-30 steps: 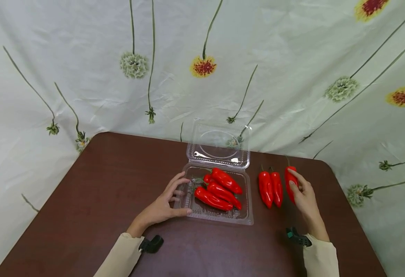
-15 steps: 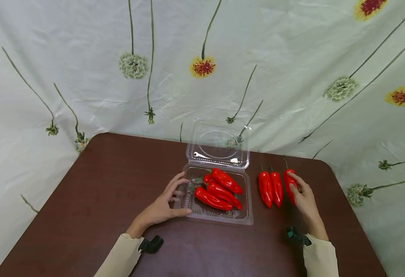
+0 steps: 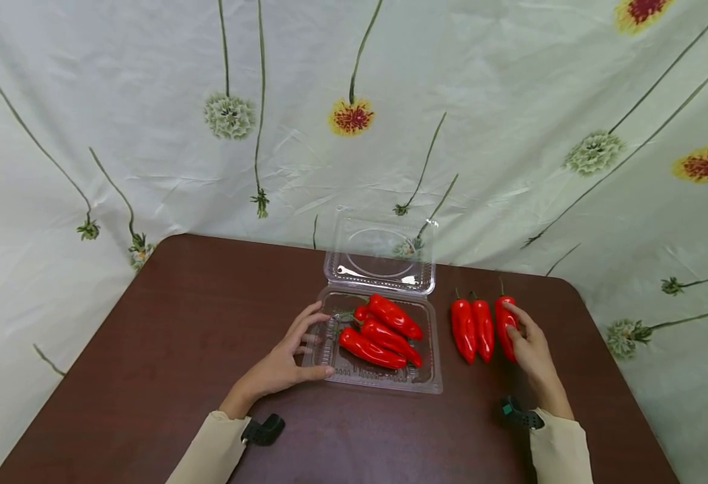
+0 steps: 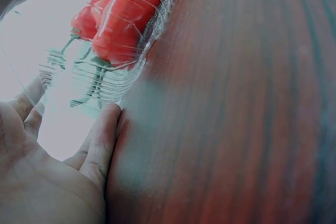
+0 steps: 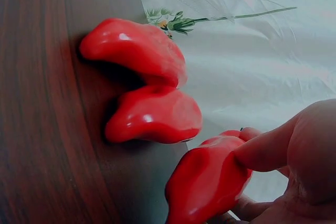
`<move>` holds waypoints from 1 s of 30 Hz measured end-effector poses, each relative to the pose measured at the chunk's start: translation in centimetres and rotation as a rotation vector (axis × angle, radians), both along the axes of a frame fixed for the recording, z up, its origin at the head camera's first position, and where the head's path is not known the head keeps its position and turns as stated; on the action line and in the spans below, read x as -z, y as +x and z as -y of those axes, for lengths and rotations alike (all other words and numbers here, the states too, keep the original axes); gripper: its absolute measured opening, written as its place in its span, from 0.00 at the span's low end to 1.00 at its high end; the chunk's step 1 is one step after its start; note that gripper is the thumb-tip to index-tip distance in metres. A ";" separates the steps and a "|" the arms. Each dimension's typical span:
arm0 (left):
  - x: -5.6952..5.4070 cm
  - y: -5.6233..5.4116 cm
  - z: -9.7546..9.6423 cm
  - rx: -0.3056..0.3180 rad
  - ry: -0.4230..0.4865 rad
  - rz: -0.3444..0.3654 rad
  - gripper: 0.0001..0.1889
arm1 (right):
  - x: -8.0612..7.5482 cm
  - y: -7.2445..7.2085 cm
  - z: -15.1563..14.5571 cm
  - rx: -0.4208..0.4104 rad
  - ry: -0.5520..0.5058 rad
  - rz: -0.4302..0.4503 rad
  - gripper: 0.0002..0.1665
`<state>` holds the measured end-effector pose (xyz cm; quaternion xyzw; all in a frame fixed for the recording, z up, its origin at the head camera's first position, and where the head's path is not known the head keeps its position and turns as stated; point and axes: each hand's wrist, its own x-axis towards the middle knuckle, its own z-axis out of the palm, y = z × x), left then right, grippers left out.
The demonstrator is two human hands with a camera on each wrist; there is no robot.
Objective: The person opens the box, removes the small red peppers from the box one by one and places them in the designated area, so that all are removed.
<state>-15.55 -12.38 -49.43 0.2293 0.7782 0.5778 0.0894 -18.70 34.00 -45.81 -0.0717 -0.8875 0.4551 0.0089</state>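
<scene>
A clear plastic clamshell box stands with its lid raised, several red peppers lying in its base. My left hand is at the box's left side, fingers and thumb spread: fingertips along the left rim, thumb at the front left corner. With thumb and fingers, my right hand pinches a red pepper, its green stem pointing away from me. Left of it, two more red peppers lie side by side on the table, stems also pointing away.
The raised clear lid leans back near the far edge of the dark brown table. Behind the table hangs a pale cloth printed with flowers. A dark band with a camera is worn on each wrist.
The pepper in my right hand has shifted slightly left and toward me, closer to the two lying peppers. My left hand and the box stay where they were.
</scene>
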 end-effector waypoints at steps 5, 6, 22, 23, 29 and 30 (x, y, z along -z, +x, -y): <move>0.0 0.0 0.0 0.000 0.003 -0.008 0.47 | 0.0 0.0 0.0 -0.017 -0.032 -0.007 0.31; 0.1 0.0 -0.1 0.001 0.004 -0.009 0.47 | 0.0 0.0 0.0 -0.019 -0.034 -0.009 0.31; 0.0 -0.1 -0.1 0.003 0.017 -0.001 0.46 | 0.1 -0.1 0.1 0.009 -0.016 0.014 0.31; 0.0 -0.1 -0.1 0.002 0.015 -0.001 0.46 | 0.1 -0.1 0.2 0.011 -0.018 0.017 0.31; 0.0 -0.1 -0.1 0.007 0.022 0.003 0.46 | 0.4 -0.2 0.2 0.014 -0.010 0.028 0.31; 0.0 -0.1 -0.1 0.009 0.025 0.004 0.46 | 0.5 -0.2 0.2 0.015 -0.007 0.030 0.31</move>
